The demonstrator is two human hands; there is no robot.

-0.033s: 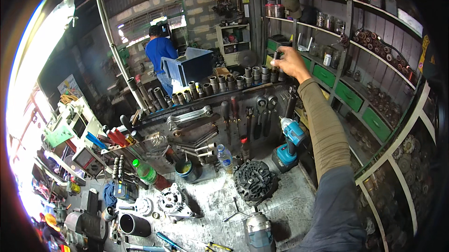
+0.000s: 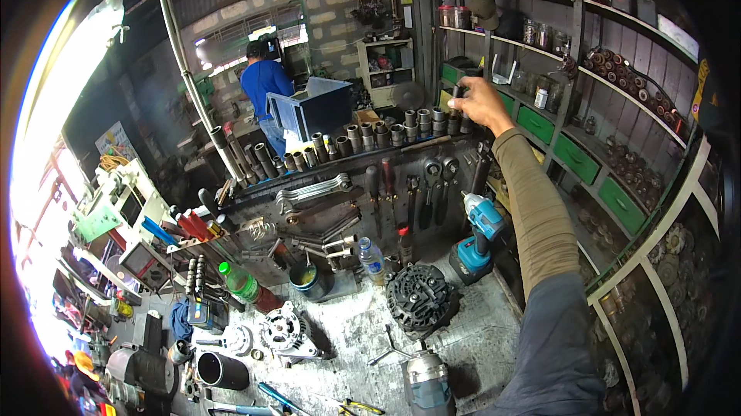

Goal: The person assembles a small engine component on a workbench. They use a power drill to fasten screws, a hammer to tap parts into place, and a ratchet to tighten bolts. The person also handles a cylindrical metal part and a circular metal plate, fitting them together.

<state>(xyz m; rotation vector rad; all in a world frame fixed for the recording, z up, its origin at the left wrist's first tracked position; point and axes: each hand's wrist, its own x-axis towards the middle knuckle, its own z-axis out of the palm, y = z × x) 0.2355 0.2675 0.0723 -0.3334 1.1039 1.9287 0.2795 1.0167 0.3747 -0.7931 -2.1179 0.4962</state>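
Note:
My right hand (image 2: pixel 485 105) reaches out to the far right end of a long row of metal sockets (image 2: pixel 397 135) standing on the top ledge of the tool board. Its thumb and fingers are closed around a small dark socket (image 2: pixel 458 93), partly hidden by the fingers. My left hand is out of view. Below the ledge hang combination wrenches (image 2: pixel 316 191) and screwdrivers (image 2: pixel 388 175). On the bench are a blue cordless impact driver (image 2: pixel 480 235), a black alternator (image 2: pixel 417 298), a larger impact wrench (image 2: pixel 428 385) and a three-armed wrench (image 2: pixel 390 348).
A green-capped bottle (image 2: pixel 241 285), a clear bottle (image 2: pixel 371 258) and a silver alternator housing (image 2: pixel 285 331) stand on the bench (image 2: pixel 347 346). Shelves with green drawers (image 2: pixel 575 157) line the right. Behind the ledge are a blue bin (image 2: pixel 309 111) and a person in blue (image 2: pixel 265 90), back turned.

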